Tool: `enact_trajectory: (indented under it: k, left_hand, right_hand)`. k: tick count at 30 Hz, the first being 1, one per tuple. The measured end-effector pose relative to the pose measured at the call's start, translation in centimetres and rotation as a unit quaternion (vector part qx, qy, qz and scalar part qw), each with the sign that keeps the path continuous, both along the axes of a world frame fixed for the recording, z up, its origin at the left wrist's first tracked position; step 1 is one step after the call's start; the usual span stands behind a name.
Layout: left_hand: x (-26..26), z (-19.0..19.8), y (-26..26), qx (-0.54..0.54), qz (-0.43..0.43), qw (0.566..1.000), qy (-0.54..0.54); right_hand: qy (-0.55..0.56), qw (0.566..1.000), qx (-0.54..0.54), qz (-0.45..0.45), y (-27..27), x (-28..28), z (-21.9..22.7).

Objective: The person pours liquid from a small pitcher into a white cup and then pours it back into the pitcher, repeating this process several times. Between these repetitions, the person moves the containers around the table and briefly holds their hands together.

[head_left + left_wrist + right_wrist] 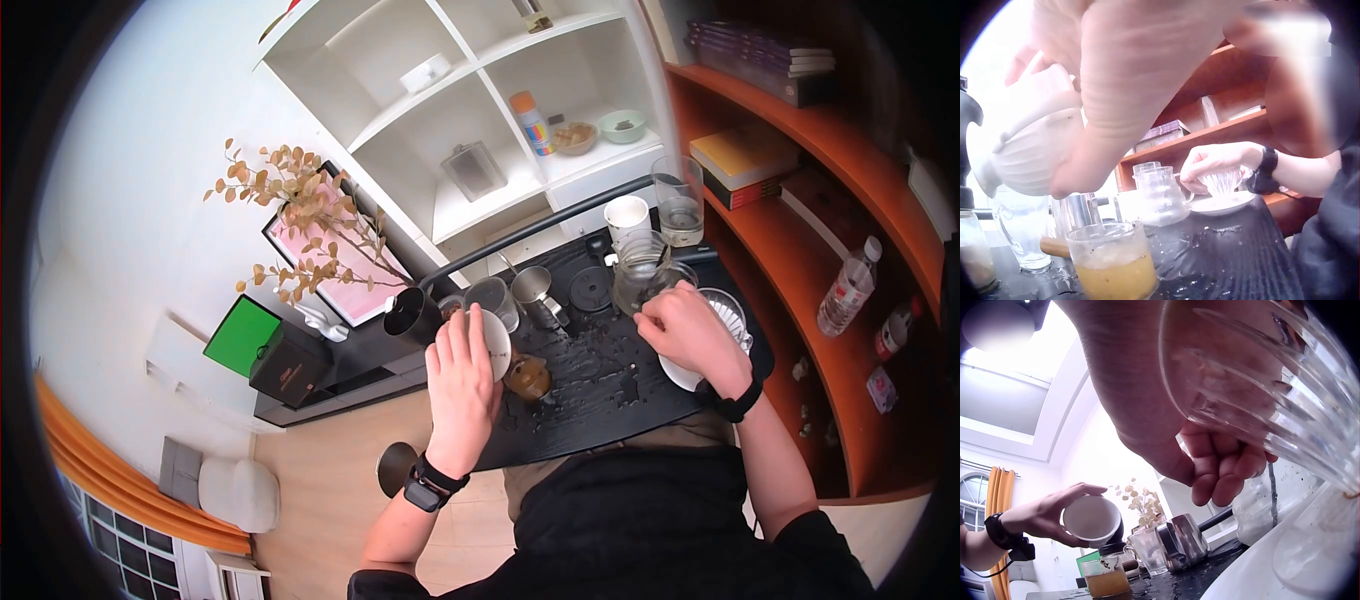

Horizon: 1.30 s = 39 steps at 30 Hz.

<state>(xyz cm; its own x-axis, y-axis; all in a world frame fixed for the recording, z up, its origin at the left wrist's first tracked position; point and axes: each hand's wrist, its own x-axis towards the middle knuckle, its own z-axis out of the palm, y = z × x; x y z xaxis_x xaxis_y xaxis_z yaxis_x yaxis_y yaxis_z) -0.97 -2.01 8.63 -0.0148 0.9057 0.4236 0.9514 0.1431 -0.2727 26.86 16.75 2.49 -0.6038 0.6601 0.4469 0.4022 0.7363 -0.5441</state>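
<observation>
My left hand point(460, 400) holds a white ribbed cup point(1035, 150) tipped on its side; the right wrist view shows its round mouth point(1091, 519). Just below it stands a glass cup of amber liquid point(1116, 269) with a wooden handle point(1054, 247). My right hand point(705, 340) hangs with loosely curled fingers point(1229, 487), and nothing shows between them in the right wrist view. It hovers between a clear glass carafe point(1163, 194) and a ribbed glass point(1222, 181) on a white saucer point(1225, 205), fingertips close by the carafe's handle.
Wet black tray table point(600, 385). At its back are a metal pitcher point(537, 290), a glass mug point(1022, 231), a black canister point(412, 318), a white paper cup point(627, 215) and a tall glass point(682, 215). An orange-brown bookshelf point(800, 260) borders the right.
</observation>
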Motion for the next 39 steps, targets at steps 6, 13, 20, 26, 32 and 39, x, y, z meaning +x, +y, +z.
enact_trajectory:
  k: [6, 13, 20, 26, 32, 39]
  left_hand:
    - [-2.7, 0.7, -0.2, 0.101, -0.044, 0.985, -0.133]
    - [-2.7, 1.7, 0.2, 0.156, -0.064, 0.955, -0.244]
    - [-0.7, 0.9, 1.9, 0.118, -0.073, 0.894, -0.425]
    - [2.7, -1.6, 3.9, 0.094, -0.132, 0.906, -0.391]
    - [5.0, -3.8, 4.9, 0.077, -0.131, 0.895, -0.418]
    - [6.2, -6.7, 5.2, 0.071, -0.138, 0.906, -0.394]
  right_hand:
    - [-0.003, 1.000, -0.008, -0.007, -0.1, -0.2, 0.3]
    - [-0.011, 1.000, 0.005, -0.009, 0.0, -0.2, 0.2]
    - [-0.034, 0.999, -0.001, -0.014, 0.1, -0.2, 0.1]
    - [-0.020, 1.000, 0.006, -0.003, 0.1, -0.2, 0.1]
    - [-0.030, 0.999, 0.017, -0.002, 0.1, -0.2, 0.2]
    - [-0.028, 0.999, 0.012, 0.012, 0.2, -0.1, 0.1]
